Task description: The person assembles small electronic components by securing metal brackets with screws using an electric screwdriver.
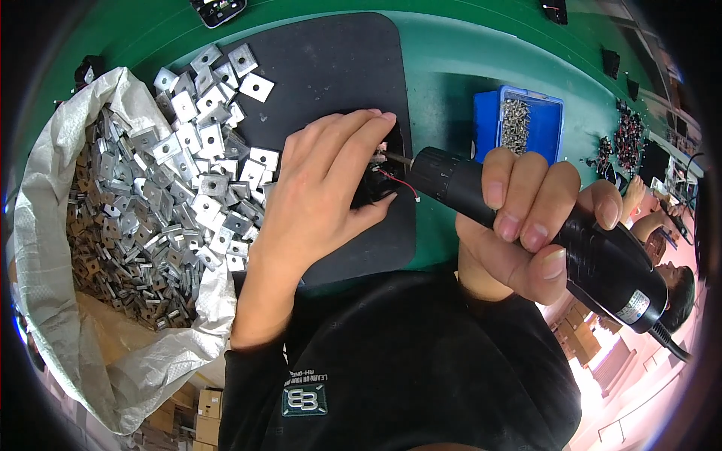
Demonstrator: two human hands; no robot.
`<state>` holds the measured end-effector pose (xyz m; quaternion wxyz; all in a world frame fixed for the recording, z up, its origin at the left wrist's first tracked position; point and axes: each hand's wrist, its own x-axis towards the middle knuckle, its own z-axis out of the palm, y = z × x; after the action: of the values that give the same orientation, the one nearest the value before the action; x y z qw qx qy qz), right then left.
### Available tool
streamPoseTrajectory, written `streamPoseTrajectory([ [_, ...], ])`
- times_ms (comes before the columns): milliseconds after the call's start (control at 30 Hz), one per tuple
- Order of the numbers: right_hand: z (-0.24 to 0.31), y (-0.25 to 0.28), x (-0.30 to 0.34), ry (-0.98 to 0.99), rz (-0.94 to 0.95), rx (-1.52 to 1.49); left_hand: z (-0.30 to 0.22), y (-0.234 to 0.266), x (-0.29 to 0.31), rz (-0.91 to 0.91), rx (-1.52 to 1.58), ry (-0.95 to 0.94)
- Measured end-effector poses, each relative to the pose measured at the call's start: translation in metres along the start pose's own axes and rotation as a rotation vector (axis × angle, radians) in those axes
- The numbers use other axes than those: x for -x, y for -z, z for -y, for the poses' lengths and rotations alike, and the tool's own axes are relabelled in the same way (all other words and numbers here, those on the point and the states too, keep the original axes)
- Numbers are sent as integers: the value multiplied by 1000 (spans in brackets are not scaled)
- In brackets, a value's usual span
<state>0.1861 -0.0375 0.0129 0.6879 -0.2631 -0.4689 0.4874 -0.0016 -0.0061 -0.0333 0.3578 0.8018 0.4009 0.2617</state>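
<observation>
My left hand (323,180) is closed around a small black plastic housing (370,188) on the dark mat, fingers over its top and thumb along its near side. From the housing a thin red wire (398,181) with a small white plug sticks out to the right. My right hand (526,225) grips a black corded electric screwdriver (451,180), held slanting with its bit pointing left into the housing. Where the bit tip meets the housing, my left fingers partly hide it; I cannot see a screw there.
Left stands a white woven sack (45,301) full of square metal plates with holes; more plates (210,135) spill onto the black mat (331,60). A blue bin (487,124) of screws sits right on the green table (444,68). Dark wired parts (628,139) and another person (677,282) are farther right.
</observation>
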Motion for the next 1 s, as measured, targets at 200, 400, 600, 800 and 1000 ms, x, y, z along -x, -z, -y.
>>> streamPoseTrajectory([
  [200, 2, 0, -2, -20, -9, -10, 1, -1, -2, -1, 15, 0],
  [400, 3, 0, -2, -29, -22, -37, 1, 0, -3, -3, 23, -2],
  [600, 3, 0, -4, -22, -27, -44, 2, -1, -3, 0, 32, -7],
  [800, 4, 0, -5, -55, -23, -44, 3, 0, -3, -5, 28, -16],
  [1000, 0, -1, -4, -35, -16, -56, 2, 0, -4, -3, 27, -14],
])
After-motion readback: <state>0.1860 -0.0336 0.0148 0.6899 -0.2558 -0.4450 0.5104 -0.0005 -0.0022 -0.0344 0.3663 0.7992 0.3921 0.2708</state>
